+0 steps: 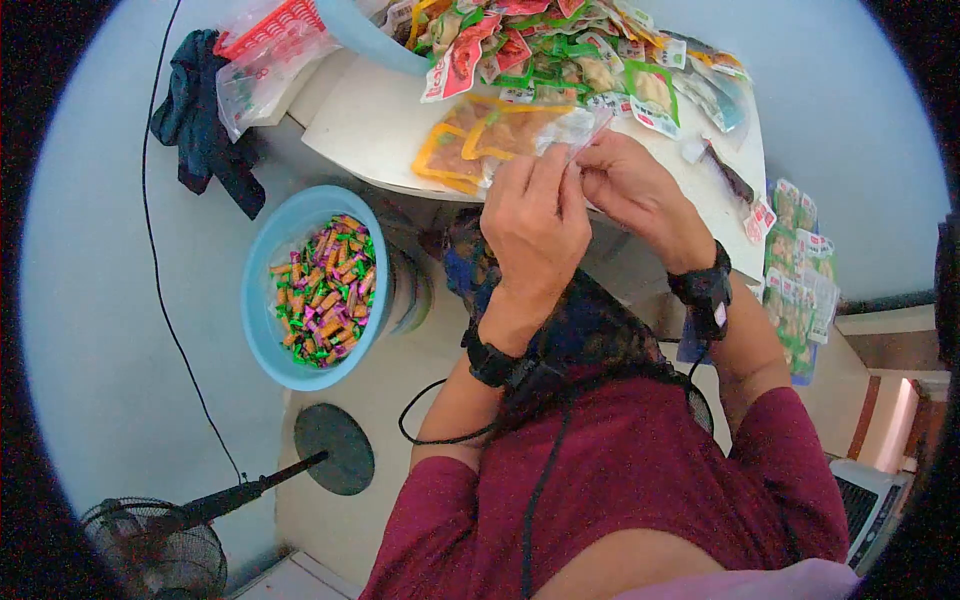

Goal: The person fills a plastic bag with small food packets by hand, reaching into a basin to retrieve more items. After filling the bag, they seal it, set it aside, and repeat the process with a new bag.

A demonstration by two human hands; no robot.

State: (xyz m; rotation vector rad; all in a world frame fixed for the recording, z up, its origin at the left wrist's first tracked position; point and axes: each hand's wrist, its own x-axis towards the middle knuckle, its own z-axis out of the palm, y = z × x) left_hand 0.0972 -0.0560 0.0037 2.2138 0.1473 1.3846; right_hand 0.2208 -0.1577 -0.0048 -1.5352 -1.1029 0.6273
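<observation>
Over the table's near edge, my left hand (540,222) and my right hand (640,188) are close together, their fingertips pinched on the end of a clear plastic bag (577,128). Yellow-edged snack packets (448,158) with brownish contents show at the bag's left side, resting on the white table (365,125). My fingers partly hide the pinched plastic. Just beyond the bag lies a heap of small sealed snack packets (560,65) in green, red and clear wrapping. Each of my wrists wears a black strap.
A blue tub (256,330) of wrapped candies stands on the floor at left, near a black pedestal fan (335,450). At the table's right are a dark strip-like packet (730,175) and hanging green packets (797,280). A red basket (275,28) sits at the upper left.
</observation>
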